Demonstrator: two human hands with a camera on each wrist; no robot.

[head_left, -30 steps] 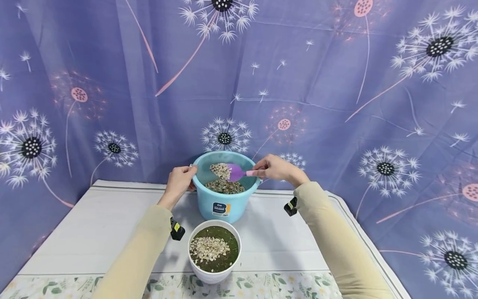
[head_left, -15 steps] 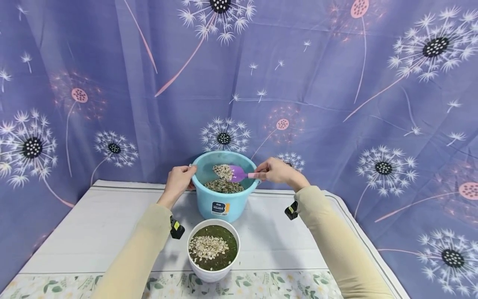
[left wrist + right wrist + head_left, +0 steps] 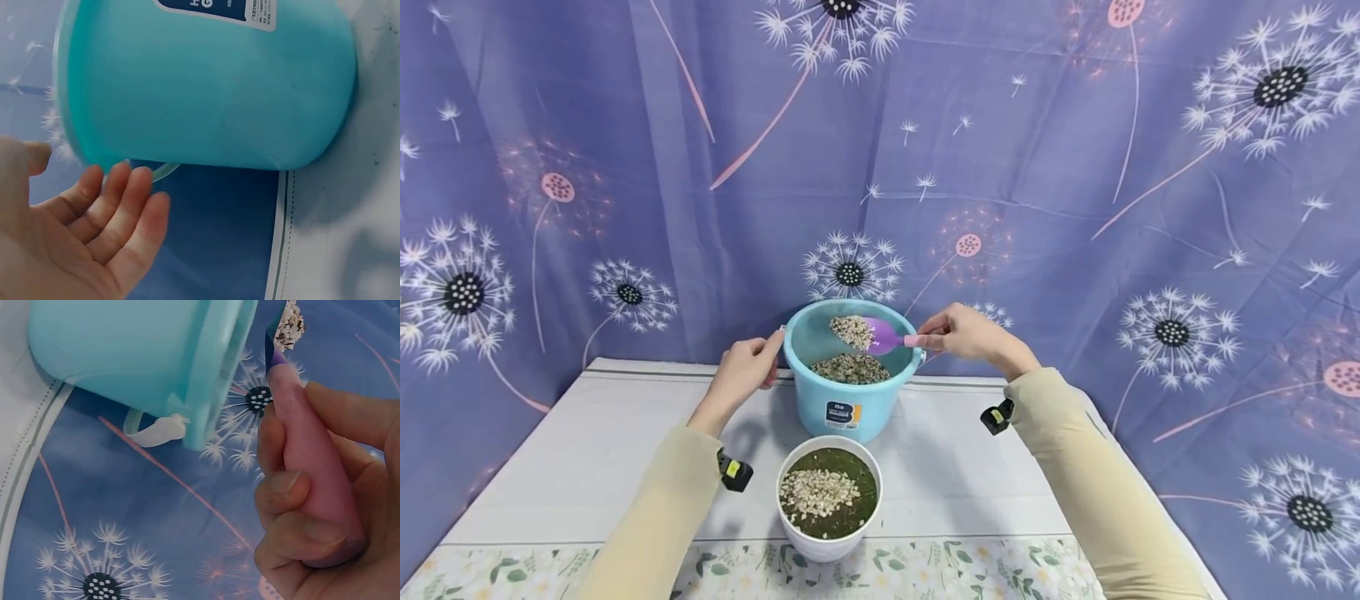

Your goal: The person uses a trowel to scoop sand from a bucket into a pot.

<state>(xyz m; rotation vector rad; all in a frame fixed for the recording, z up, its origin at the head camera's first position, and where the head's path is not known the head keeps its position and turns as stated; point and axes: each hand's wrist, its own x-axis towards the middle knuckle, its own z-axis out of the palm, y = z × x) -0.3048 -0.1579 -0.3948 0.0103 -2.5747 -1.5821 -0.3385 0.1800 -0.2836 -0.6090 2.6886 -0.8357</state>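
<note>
A curtain backs the bucket — label illegible — left fingers loosely extended, right fingers gripping a scoop.

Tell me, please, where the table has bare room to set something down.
The tablecloth is bare between the white pot and right sleeve, and between the left sleeve and curtain. Crowded: where pot and blue bucket stand close.
</note>
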